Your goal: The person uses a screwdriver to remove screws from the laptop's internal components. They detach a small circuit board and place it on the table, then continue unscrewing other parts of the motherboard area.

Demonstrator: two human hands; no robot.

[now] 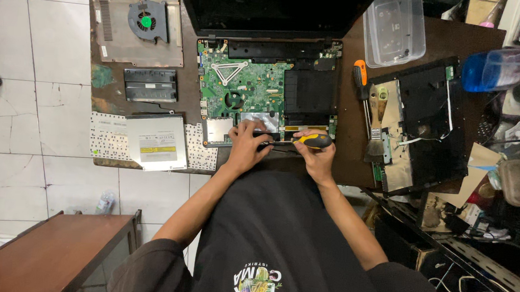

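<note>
Left to right: 1 cooling fan point(147, 20) and 1 optical drive point(157, 141) are lying beside 1 opened laptop point(268, 86). The left hand point(247, 146) is pressing its near edge, fingers curled; the right hand point(316, 153) is gripping 1 yellow-handled screwdriver point(311, 141) there. 1 brush point(376, 124) is lying further right.

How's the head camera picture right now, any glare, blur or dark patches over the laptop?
Head view: sharp and evenly lit over the green circuit board; both hands, left hand and right hand, unblurred; laptop screen is black, detail lost; the cluttered right edge is dim; floor tiles bright, not blown out.
</note>
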